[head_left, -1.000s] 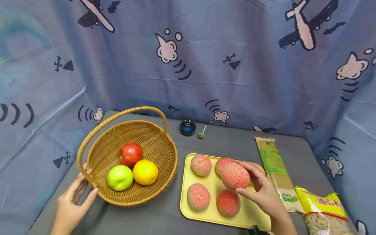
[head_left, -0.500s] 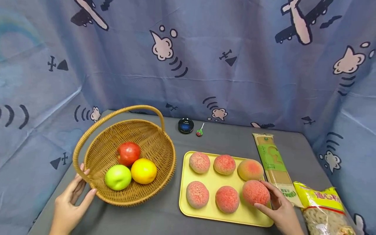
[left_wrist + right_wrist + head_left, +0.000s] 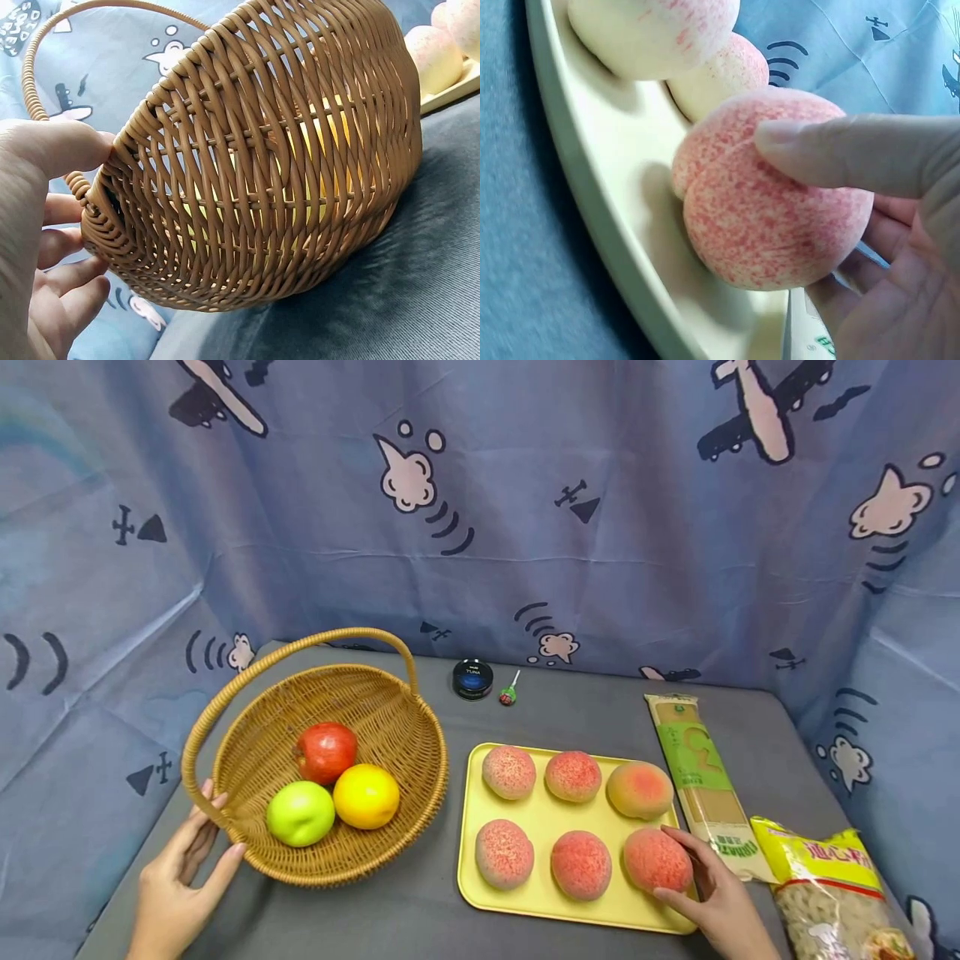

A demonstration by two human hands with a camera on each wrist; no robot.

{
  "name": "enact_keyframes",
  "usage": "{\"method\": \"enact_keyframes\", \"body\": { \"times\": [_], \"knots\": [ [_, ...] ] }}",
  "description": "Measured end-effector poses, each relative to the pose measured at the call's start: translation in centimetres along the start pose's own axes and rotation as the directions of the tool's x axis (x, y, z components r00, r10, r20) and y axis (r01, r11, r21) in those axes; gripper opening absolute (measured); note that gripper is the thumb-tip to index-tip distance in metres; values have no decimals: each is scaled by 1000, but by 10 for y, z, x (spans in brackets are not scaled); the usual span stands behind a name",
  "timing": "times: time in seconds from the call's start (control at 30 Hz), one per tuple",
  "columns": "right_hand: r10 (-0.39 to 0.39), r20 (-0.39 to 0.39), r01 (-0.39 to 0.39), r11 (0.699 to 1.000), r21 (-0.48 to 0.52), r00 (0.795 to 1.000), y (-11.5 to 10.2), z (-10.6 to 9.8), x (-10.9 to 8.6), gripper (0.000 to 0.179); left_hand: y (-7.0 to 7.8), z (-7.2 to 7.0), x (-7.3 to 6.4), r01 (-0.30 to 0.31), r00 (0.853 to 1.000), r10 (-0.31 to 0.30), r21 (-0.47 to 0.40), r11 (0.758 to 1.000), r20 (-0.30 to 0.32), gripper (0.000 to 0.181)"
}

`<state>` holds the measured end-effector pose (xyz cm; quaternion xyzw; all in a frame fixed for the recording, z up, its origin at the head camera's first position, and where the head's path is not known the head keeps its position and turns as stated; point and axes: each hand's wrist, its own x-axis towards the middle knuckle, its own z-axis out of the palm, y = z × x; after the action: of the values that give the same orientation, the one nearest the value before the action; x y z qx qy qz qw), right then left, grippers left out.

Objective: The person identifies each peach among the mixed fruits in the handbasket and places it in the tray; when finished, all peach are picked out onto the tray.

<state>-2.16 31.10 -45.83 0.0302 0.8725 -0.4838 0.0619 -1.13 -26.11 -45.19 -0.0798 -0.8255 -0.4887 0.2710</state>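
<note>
My left hand (image 3: 176,881) pinches the rim of a tilted wicker basket (image 3: 262,718) by the foot of its hooped handle; thumb and fingers sit on either side of the rim in the left wrist view. Inside the basket lie a red apple (image 3: 327,752), a green apple (image 3: 301,813) and an orange (image 3: 367,797). My right hand (image 3: 716,902) holds a pink speckled peach (image 3: 657,860) at the near right corner of a yellow tray (image 3: 540,902). Its thumb (image 3: 817,154) presses the peach's side, with fingers behind. Several more peaches (image 3: 581,866) lie on the tray in two rows.
Behind the tray are a tuna can (image 3: 472,680) and a lollipop (image 3: 509,690). A long packet of noodles (image 3: 705,785) lies along the tray's right side. Nearer me on the right is a yellow-topped clear bag (image 3: 832,893). A patterned blue cloth (image 3: 480,510) hangs around the table.
My right hand has carried the peach rightward and down from above the tray's middle to its near right corner. My left hand keeps its grip on the basket.
</note>
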Motion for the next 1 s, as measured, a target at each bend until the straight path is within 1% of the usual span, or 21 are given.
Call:
{"method": "enact_keyframes", "body": {
  "times": [0.07, 0.17, 0.27, 0.37, 0.43, 0.57, 0.63, 0.73, 0.8, 0.9, 0.97, 1.0],
  "knots": [
    [-10, 26, 9, 1000, 25, 1000, 1, 0, 0, 78, -1, -1, 0, 4, 1000, -4, -5, 1000, 0, 67],
    [1, 63, -3, 1000, 31, 998, 2, -1, -1, 79, -1, -1, 0, -7, 1000, 7, -7, 1000, 4, 67],
    [36, 98, -38, 999, 20, 995, 2, -1, -2, 80, -1, -2, 0, -8, 1000, 8, -10, 1000, 6, 66],
    [78, 137, -82, 996, 26, 988, 4, -1, -2, 83, 0, -2, 0, -21, 1000, 21, -8, 1000, 7, 67],
    [88, 154, -94, 995, 36, 984, 5, -1, -2, 84, 1, -2, 0, -20, 1000, 20, -3, 1000, 4, 67],
    [69, 151, -76, 996, 44, 986, 8, 1, -3, 84, 1, -1, 0, -5, 1000, 5, -5, 1000, -9, 66],
    [59, 139, -63, 998, 24, 989, 8, 1, -4, 84, 1, -2, 0, -4, 1000, 4, -5, 1000, -13, 66],
    [46, 126, -46, 999, -3, 991, 7, 0, -5, 84, 3, -2, -1, 12, 1000, -12, 5, 1000, -19, 68],
    [59, 119, -55, 998, -30, 991, 6, -1, -5, 84, 5, -2, -1, 27, 999, -26, 26, 999, -24, 69],
    [82, 112, -79, 996, -31, 990, 6, -5, -5, 83, 7, -3, -2, 48, 998, -46, 66, 997, -35, 71],
    [95, 103, -93, 995, -26, 990, 6, -7, -6, 82, 9, -4, -1, 37, 998, -31, 99, 994, -54, 70],
    [87, 94, -85, 996, -25, 992, 7, -8, -6, 82, 11, -4, -1, 31, 997, -22, 127, 991, -73, 68]
  ]
}}
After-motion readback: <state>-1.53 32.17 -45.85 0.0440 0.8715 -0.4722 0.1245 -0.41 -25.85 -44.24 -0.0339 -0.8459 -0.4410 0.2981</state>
